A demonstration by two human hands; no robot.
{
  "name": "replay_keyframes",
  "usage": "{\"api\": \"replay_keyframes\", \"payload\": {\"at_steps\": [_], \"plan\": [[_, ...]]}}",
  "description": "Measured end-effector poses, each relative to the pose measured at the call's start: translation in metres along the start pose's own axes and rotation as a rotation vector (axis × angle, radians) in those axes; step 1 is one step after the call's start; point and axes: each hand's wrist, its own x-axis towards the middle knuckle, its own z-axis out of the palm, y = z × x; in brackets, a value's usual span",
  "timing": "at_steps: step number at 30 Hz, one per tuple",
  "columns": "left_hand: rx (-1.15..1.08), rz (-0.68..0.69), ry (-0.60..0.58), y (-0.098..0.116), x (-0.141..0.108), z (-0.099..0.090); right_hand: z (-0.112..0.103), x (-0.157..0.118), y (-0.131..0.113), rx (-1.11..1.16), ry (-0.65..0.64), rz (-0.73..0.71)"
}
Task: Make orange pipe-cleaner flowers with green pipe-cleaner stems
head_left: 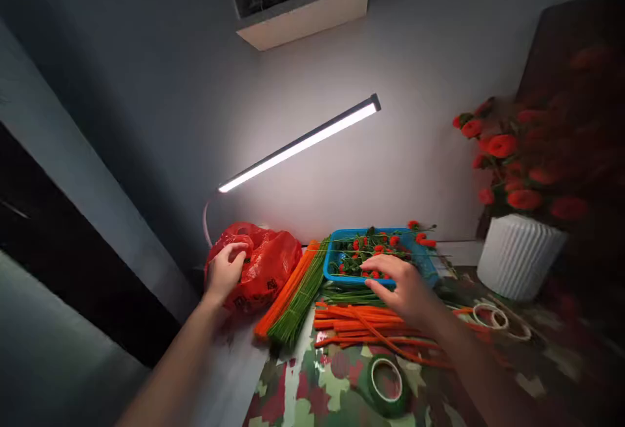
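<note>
My left hand is in front of a crumpled red plastic bag, its thumb and fingers drawn close in a pinch. Whatever lies between those fingertips is too small to make out. Over the front rim of a blue plastic basket hovers my right hand, thumb and fingers apart and nothing visible between them. Small red flowers on green stems lie in the basket, some reaching past its right side. Thin stems also stretch left beyond the rim, towards the bag.
Orange and green pipe-cleaner bundles lie beside the bag. Loose orange stems are before the basket. Green tape sits nearer, further tape rolls rightward. A white vase holds red flowers. A lit lamp hangs above.
</note>
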Motion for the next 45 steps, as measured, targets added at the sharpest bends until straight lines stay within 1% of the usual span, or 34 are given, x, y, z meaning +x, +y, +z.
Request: {"api": "replay_keyframes", "payload": {"at_steps": [1,2,3,4,5,6,7,8,9,10,12,15,17,21,24,27,30,32,34,35,36,37,38,40,41,43,45], "plan": [[-0.031,0.028,0.01,0.011,-0.012,0.004,0.004,0.0,0.003,-0.051,-0.089,0.055],[-0.049,0.042,0.011,0.022,-0.025,0.009,0.008,0.001,0.006,-0.08,-0.142,0.095],[-0.071,0.07,-0.02,0.034,-0.036,0.014,0.012,0.001,0.007,-0.161,-0.253,0.161],[-0.094,0.122,-0.073,0.047,-0.047,0.02,0.017,0.0,0.008,-0.202,-0.33,0.205],[-0.118,0.232,-0.159,0.061,-0.057,0.028,0.022,0.0,0.008,-0.227,-0.372,0.235],[-0.125,0.322,-0.267,0.074,-0.066,0.037,0.027,-0.001,0.007,-0.254,-0.399,0.256],[-0.101,0.362,-0.383,0.087,-0.073,0.047,0.032,-0.002,0.005,-0.285,-0.416,0.276],[-0.03,0.381,-0.527,0.098,-0.078,0.057,0.036,-0.002,0.002,-0.314,-0.418,0.283],[0.077,0.395,-0.706,0.107,-0.082,0.068,0.038,-0.002,0.0,-0.34,-0.417,0.279],[0.107,0.408,-0.806,0.113,-0.084,0.078,0.04,-0.002,-0.002,-0.36,-0.418,0.268],[0.156,0.418,-0.932,0.119,-0.086,0.094,0.041,-0.002,-0.003,-0.388,-0.417,0.237],[0.214,0.404,-1.004,0.114,-0.083,0.106,0.042,-0.003,-0.002,-0.416,-0.405,0.203],[0.247,0.379,-1.035,0.106,-0.08,0.105,0.046,-0.003,0.0,-0.426,-0.397,0.199],[0.297,0.305,-1.098,0.086,-0.072,0.095,0.054,-0.002,0.002,-0.417,-0.375,0.22],[0.306,0.268,-1.132,0.077,-0.065,0.087,0.053,-0.001,0.004,-0.387,-0.346,0.251],[0.282,0.212,-1.131,0.073,-0.058,0.082,0.043,0.0,0.006,-0.336,-0.299,0.26],[0.216,0.146,-1.126,0.071,-0.052,0.079,0.024,0.002,0.007,-0.267,-0.244,0.235],[0.159,0.105,-1.137,0.071,-0.051,0.079,0.01,0.002,0.005,-0.197,-0.166,0.207],[0.01,0.056,-1.162,0.077,-0.054,0.08,-0.001,0.001,-0.001,-0.008,0.033,0.166],[-0.109,0.032,-1.173,0.082,-0.056,0.081,-0.006,0.001,-0.004,0.061,0.098,0.151],[-0.305,-0.011,-1.176,0.089,-0.06,0.082,-0.008,0.0,-0.007,0.122,0.143,0.137],[-0.495,-0.076,-1.144,0.095,-0.064,0.083,-0.01,-0.001,-0.011,0.165,0.154,0.128],[-0.636,-0.163,-1.099,0.102,-0.069,0.085,-0.01,-0.001,-0.014,0.196,0.149,0.12],[-0.85,-0.313,-0.896,0.111,-0.079,0.09,-0.009,-0.003,-0.02,0.23,0.121,0.118],[-0.917,-0.378,-0.828,0.114,-0.083,0.092,-0.007,-0.003,-0.021,0.241,0.11,0.123],[-1.01,-0.493,-0.773,0.115,-0.09,0.096,-0.005,-0.004,-0.023,0.264,0.094,0.146],[-1.072,-0.554,-0.749,0.114,-0.093,0.098,-0.006,-0.005,-0.024,0.294,0.072,0.18]]}}
